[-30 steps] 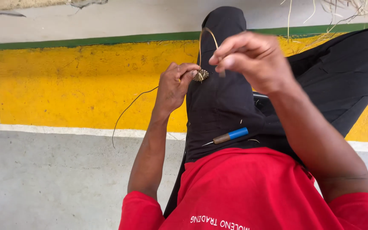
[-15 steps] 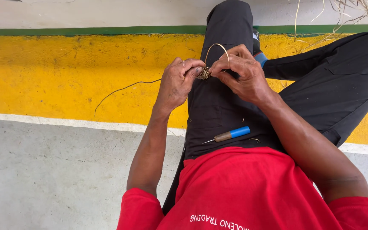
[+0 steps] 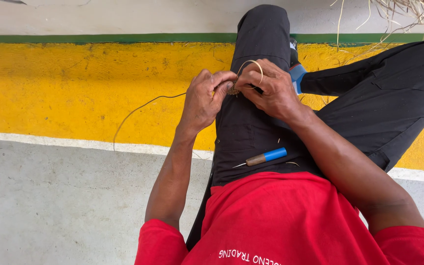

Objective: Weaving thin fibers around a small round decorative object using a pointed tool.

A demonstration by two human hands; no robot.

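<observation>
My left hand (image 3: 203,99) and my right hand (image 3: 268,89) meet over my black-trousered thigh (image 3: 251,127), both pinching a small woven fibre knot (image 3: 232,89). A thin tan strand loops up from the knot over my right fingers (image 3: 256,64). Another long strand (image 3: 141,107) trails left from my left hand across the yellow floor. An awl with a blue and wooden handle (image 3: 265,157) lies loose on my lap, a little below the hands.
The floor has a yellow painted band (image 3: 74,93) edged with a green stripe (image 3: 104,38) and a white line (image 3: 65,142), then grey concrete (image 3: 60,206). Loose dry fibres (image 3: 408,14) lie at the top right. My other leg (image 3: 388,98) bends to the right.
My right hand, raised and pulling the strand a second ago, has come down to the knot beside my left hand. The trailing strand has swung upward and left.
</observation>
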